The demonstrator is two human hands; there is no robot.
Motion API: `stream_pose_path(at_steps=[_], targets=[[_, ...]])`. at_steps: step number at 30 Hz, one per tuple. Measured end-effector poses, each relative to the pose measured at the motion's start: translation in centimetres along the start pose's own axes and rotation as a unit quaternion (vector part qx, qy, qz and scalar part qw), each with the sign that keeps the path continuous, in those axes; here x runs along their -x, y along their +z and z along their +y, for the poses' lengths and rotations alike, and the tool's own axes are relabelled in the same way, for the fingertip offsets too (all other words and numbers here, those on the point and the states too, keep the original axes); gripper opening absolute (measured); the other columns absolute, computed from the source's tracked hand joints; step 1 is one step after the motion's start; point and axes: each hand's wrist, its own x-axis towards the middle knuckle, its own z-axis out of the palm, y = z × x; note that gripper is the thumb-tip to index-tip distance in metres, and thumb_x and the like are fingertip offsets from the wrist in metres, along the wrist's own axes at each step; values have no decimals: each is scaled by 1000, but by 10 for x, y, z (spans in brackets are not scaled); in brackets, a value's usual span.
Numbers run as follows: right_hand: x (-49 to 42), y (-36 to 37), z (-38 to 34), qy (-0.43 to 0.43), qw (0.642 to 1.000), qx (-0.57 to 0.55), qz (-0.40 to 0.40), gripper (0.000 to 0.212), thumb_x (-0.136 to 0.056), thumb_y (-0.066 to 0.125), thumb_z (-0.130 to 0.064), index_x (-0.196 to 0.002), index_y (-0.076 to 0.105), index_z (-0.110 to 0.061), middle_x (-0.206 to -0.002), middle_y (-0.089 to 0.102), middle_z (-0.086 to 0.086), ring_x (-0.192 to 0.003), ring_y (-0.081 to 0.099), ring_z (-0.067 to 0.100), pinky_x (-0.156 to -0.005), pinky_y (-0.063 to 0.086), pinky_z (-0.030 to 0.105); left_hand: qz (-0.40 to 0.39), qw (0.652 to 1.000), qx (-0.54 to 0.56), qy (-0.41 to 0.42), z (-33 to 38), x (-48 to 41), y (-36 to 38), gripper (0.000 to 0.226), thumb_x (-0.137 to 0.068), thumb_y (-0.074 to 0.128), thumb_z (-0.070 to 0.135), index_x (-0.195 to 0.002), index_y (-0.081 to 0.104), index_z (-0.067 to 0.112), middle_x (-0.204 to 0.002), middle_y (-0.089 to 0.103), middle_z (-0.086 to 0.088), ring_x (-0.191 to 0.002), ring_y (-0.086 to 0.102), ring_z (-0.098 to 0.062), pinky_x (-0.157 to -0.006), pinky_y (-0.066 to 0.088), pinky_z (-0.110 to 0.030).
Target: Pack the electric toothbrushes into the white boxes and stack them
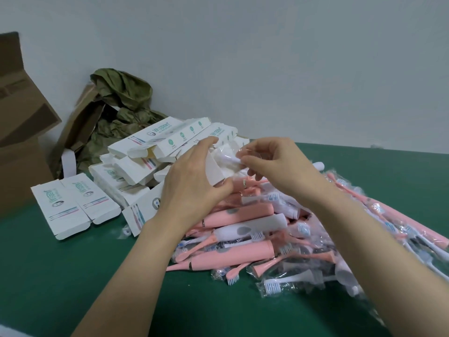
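Both forearms entered from 6 o'clock and met above the heap. Left hand [194,183] was curled round the open end of a white box [214,171], thumb under its flap. Right hand [274,161] pinched a plastic-wrapped white toothbrush [230,157] between thumb and forefinger at the box's mouth, other fingers loosely bent. Directly below the hands, running to 4 o'clock, lay the pile of bagged pink and white toothbrushes [245,256]. A jumble of white boxes [145,154] sat at 10 o'clock, touching that pile; 2 boxes [73,205] lay side by side at 9 o'clock. The green table [73,276] showed open surface at 7 o'clock; its far edge met the wall at 2 o'clock. A cardboard carton [21,132] and an olive bag [119,100] crowded the 10 o'clock corner.
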Motion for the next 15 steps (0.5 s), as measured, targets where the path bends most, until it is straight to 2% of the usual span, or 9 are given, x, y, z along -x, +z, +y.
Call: stream_pose_path(at_steps=[2, 4, 6, 7, 9, 11, 13, 15], targets=[[0, 4, -3, -41, 993, 108, 30, 15, -86, 59, -8, -85, 68, -19, -71, 64, -12, -57, 53, -3, -60, 39, 4, -11, 1000, 6, 5, 4, 0, 1, 77, -62, 50, 60, -130, 49, 22, -117, 60, 4, -107, 52, -15, -83, 31, -19], [-2, 6, -9, -82, 978, 182, 53, 15, -88, 59, -10, -90, 71, -17, -79, 66, -7, -62, 50, 0, -60, 35, 5, -20, 1000, 9, 9, 7, 2, 2, 82, -61, 46, 64, -130, 50, 21, -119, 60, 3, -108, 52, -16, -85, 33, -23], [-5, 5, -17, -120, 962, 239, 50, 15, -90, 59, -15, -96, 72, -18, -86, 59, -2, -67, 45, 3, -62, 32, 8, -14, 1000, 9, 17, 7, 3, 3, 80, -63, 54, 62, -131, 50, 19, -119, 61, 2, -108, 51, -15, -84, 32, -22], [-6, 5, -20, -131, 958, 252, 33, 15, -91, 60, -16, -97, 73, -20, -82, 52, -6, -67, 43, 1, -63, 31, 5, -10, 1000, 10, 19, 6, 2, 3, 78, -64, 61, 58, -131, 50, 19, -119, 61, 2, -106, 50, -13, -83, 32, -22], [-8, 6, -25, -131, 960, 248, -10, 16, -90, 60, -16, -97, 74, -19, -71, 43, -17, -62, 42, -5, -61, 32, 0, -18, 1000, 4, 21, 5, 2, 4, 73, -65, 70, 44, -131, 49, 21, -118, 61, 4, -106, 50, -13, -83, 34, -23], [-8, 10, -25, -109, 967, 230, -20, 15, -89, 59, -16, -94, 72, -20, -64, 46, -19, -58, 46, -7, -57, 34, 1, -30, 999, -6, 24, 5, 2, 5, 73, -65, 73, 34, -133, 47, 22, -119, 61, 5, -106, 49, -13, -83, 34, -23], [-8, 11, -21, -70, 985, 155, -7, 14, -86, 60, -16, -97, 64, -24, -70, 53, -17, -62, 51, -3, -55, 37, 5, -20, 1000, -7, 17, 4, 2, 5, 77, -66, 74, 36, -135, 45, 21, -121, 60, 2, -107, 46, -12, -83, 32, -22], [-8, 9, -15, -18, 999, 40, -2, 24, -85, 62, -12, -104, 55, -24, -83, 61, -8, -74, 62, 7, -60, 46, 14, -13, 1000, -9, 0, 3, 1, 4, 82, -67, 77, 43, -138, 43, 20, -125, 59, 0, -111, 47, -15, -86, 33, -25]])
